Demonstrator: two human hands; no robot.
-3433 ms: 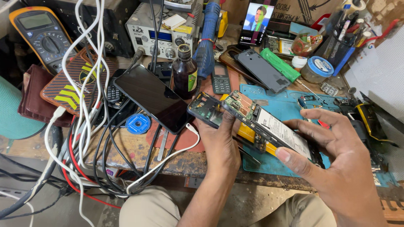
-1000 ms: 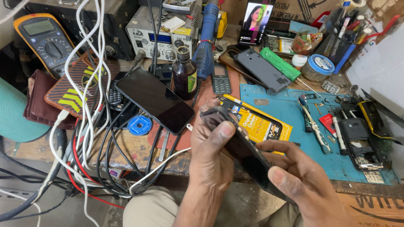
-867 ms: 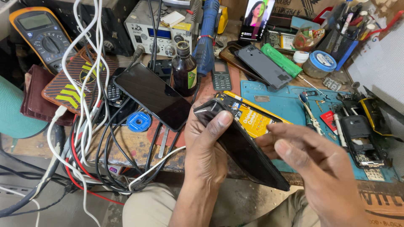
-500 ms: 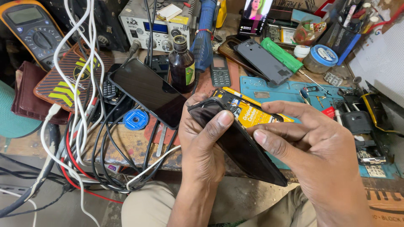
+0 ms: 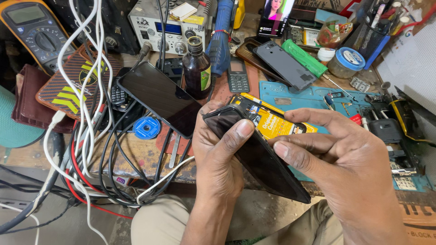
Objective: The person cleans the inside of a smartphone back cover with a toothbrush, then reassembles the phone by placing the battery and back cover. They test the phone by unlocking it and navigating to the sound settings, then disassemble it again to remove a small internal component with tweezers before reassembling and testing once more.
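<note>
Both hands on one opened phone (image 5: pixel 259 156), held tilted above the front edge of the workbench (image 5: pixel 136 156), over the lap. Left hand (image 5: pixel 218 159) grips it from the left side, thumb pressed across the dark glass near the top corner, fingers wrapped behind. Right hand (image 5: pixel 345 159) comes in from the right, fingertips resting along the upper long edge where the dark panel meets the body. A yellow battery (image 5: pixel 272 124) shows in the gap behind the panel, so the panel sits lifted off the body on that side.

On the bench: second phone (image 5: pixel 159 97) lying screen up, just left of the held one, a brown glass bottle (image 5: pixel 196 69) behind it. Blue tape roll (image 5: pixel 146 128) near the front edge. Tangle of white, black and red cables (image 5: pixel 84 113) hangs over the left front edge. Multimeter (image 5: pixel 34 34) at the back left corner. Small keypad phone (image 5: pixel 237 77) and a grey back cover (image 5: pixel 284 66) toward the back. Blue mat (image 5: pixel 309 95) under the right side.
</note>
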